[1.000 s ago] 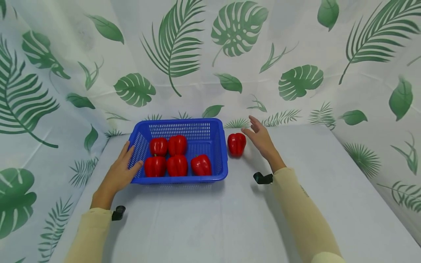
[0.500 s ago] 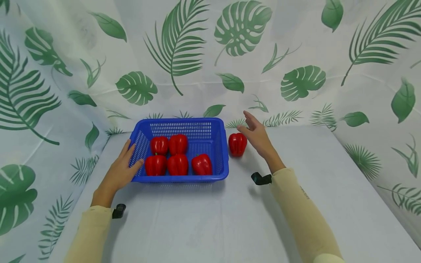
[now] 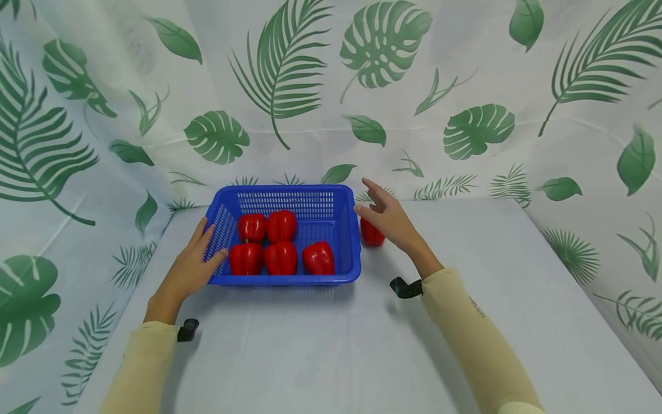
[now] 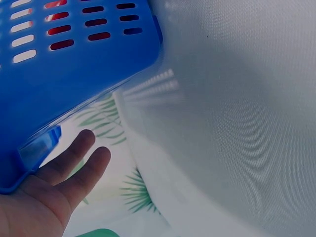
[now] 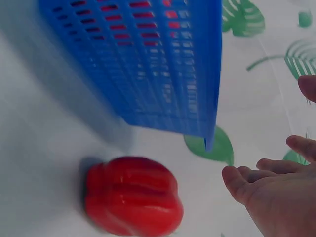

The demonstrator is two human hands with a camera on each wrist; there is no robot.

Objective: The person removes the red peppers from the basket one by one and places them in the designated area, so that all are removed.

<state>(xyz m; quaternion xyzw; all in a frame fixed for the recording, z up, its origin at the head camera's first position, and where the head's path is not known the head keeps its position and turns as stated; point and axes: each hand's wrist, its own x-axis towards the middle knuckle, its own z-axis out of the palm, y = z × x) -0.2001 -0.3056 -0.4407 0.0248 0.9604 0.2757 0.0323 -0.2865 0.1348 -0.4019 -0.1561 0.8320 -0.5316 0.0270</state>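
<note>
A blue plastic basket with slotted walls holds several red bell peppers. My left hand rests at its left end, the thumb over the front left corner of the rim and the fingers stretched along the outside. In the left wrist view two straight fingers show beneath the rim. My right hand hovers by the basket's right end with fingers spread and nothing in them. Below it one more red bell pepper, partly covered by the hand in the head view, lies on the table just outside the basket.
A white cloth covers the table. Leaf-printed curtains hang behind it and at both sides. Inside the basket, the back right part of the blue floor shows.
My right hand has moved left over the loose bell pepper toward the basket's right rim. The left hand stays at the basket's left end. The whole head view has shifted slightly.
</note>
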